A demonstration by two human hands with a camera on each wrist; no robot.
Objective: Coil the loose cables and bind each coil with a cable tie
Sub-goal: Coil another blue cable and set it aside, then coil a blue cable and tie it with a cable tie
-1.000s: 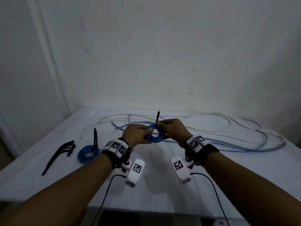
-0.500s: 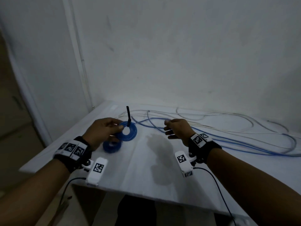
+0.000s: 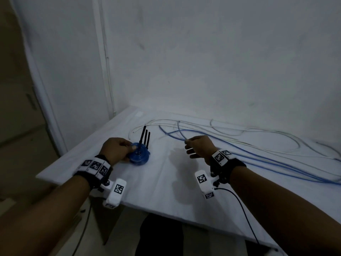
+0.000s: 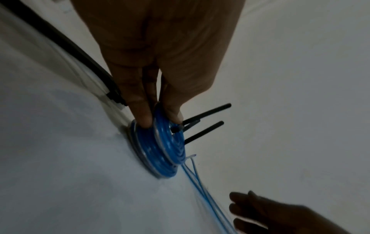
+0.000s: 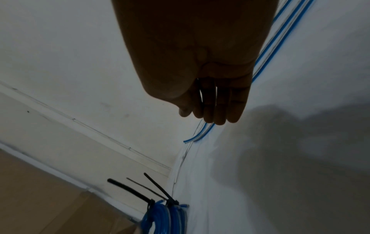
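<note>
A white table (image 3: 156, 182) bears stacked blue coils (image 3: 138, 157) and loose cables (image 3: 258, 150).

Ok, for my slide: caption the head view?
Left hand sets a tied blue coil on the stack; right hand reaches for loose cable.

Bare room: white walls (image 3: 221, 61), table (image 3: 166, 182)

Black wristbands (image 3: 94, 168) with checkered markers
</note>
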